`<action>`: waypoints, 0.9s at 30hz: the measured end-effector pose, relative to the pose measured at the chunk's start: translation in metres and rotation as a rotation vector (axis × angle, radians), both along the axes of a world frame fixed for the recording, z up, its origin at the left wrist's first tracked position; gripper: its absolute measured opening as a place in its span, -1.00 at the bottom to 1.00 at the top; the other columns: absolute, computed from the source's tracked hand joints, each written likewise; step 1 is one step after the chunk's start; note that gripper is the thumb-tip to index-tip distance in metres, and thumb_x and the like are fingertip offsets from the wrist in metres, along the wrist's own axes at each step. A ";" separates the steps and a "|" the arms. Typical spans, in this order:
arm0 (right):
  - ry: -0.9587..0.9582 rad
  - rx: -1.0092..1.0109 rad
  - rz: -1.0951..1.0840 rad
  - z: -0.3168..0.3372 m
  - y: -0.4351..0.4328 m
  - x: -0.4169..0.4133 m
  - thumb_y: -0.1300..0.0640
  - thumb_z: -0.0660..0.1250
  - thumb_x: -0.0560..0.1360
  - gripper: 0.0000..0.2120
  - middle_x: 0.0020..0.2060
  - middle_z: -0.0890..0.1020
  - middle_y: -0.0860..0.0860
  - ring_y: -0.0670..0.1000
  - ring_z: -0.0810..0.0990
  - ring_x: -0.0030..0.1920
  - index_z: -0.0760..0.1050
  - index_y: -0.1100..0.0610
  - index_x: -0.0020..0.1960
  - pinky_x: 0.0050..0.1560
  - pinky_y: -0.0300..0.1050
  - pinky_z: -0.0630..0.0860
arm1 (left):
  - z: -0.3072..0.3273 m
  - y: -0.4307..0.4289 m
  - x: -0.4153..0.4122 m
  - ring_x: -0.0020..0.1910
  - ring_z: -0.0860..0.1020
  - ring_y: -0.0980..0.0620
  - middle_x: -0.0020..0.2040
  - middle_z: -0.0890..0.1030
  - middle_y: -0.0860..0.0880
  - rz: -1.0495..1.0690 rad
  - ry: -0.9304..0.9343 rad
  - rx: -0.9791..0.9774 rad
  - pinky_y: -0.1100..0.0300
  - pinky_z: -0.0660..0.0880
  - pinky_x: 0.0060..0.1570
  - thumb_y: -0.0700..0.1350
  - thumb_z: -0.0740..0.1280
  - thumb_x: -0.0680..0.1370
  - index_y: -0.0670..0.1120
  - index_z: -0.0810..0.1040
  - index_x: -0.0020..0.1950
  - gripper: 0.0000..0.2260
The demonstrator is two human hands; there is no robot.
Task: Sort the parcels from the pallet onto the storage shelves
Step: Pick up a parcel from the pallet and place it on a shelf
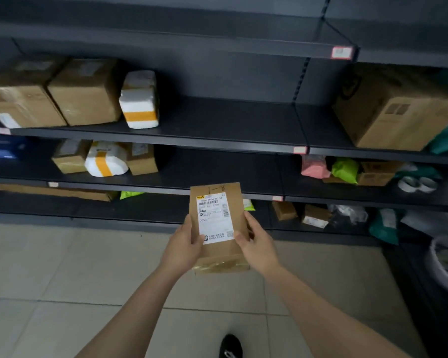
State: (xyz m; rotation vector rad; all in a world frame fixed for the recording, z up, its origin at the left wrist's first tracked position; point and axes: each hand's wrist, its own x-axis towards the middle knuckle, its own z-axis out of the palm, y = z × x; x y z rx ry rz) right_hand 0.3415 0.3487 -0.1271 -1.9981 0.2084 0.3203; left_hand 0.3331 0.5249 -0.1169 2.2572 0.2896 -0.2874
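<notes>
At frame centre the left hand point(184, 244) and right hand point(256, 244) each have a curled grip on the parcel point(219, 228)

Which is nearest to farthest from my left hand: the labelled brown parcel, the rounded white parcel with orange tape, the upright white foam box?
1. labelled brown parcel, gripped in the left hand.
2. rounded white parcel, up and left on the middle shelf.
3. upright white foam box, on the upper shelf, one level higher.

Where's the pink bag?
In the head view, the pink bag sits right of centre on a middle shelf, just left of the bright green bag.
</notes>
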 end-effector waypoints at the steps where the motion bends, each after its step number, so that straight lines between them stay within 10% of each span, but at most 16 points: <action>1: 0.002 -0.017 0.023 -0.004 0.006 0.016 0.07 0.29 0.60 -0.38 0.45 0.38 -0.11 -0.01 0.42 0.39 0.09 -0.12 0.57 0.35 0.00 0.44 | -0.004 0.006 0.013 0.43 0.34 -0.04 0.50 0.32 -0.04 0.013 0.012 0.003 0.08 0.35 0.31 -0.09 0.22 0.64 -0.07 0.02 0.59 -0.42; 11: -0.021 -0.078 0.154 -0.067 0.076 0.164 0.07 0.34 0.57 -0.36 0.40 0.44 -0.08 -0.03 0.42 0.38 0.14 -0.06 0.56 0.37 -0.05 0.41 | -0.071 0.076 0.153 0.33 0.45 -0.08 0.40 0.45 -0.04 0.062 0.066 0.035 0.01 0.44 0.25 -0.08 0.28 0.60 -0.02 0.15 0.54 -0.46; 19: -0.062 -0.057 0.126 -0.144 0.144 0.265 0.07 0.40 0.52 -0.42 0.28 0.50 -0.07 -0.07 0.48 0.26 0.27 -0.03 0.48 0.26 -0.06 0.48 | -0.138 0.149 0.251 0.31 0.43 0.01 0.29 0.46 0.09 -0.089 0.171 -0.175 0.16 0.53 0.14 -0.27 0.56 0.31 0.07 -0.06 0.57 0.05; 21: -0.034 -0.032 0.161 -0.159 0.158 0.288 0.16 0.43 0.46 -0.44 0.23 0.51 -0.09 -0.08 0.48 0.25 0.35 -0.10 0.39 0.24 -0.07 0.49 | -0.153 0.163 0.278 0.20 0.43 0.11 0.12 0.45 0.20 -0.121 0.141 -0.120 0.41 0.46 -0.11 -0.27 0.55 0.33 0.05 -0.04 0.56 0.01; 27: -0.085 -0.190 0.345 -0.206 0.182 0.367 0.24 0.45 0.41 -0.24 0.28 0.27 -0.06 -0.13 0.30 0.25 0.20 0.00 0.51 0.25 -0.25 0.25 | -0.209 0.199 0.367 0.29 0.44 0.02 0.32 0.48 0.00 -0.171 -0.030 -0.014 0.28 0.31 0.12 -0.22 0.54 0.35 -0.02 0.19 0.50 -0.18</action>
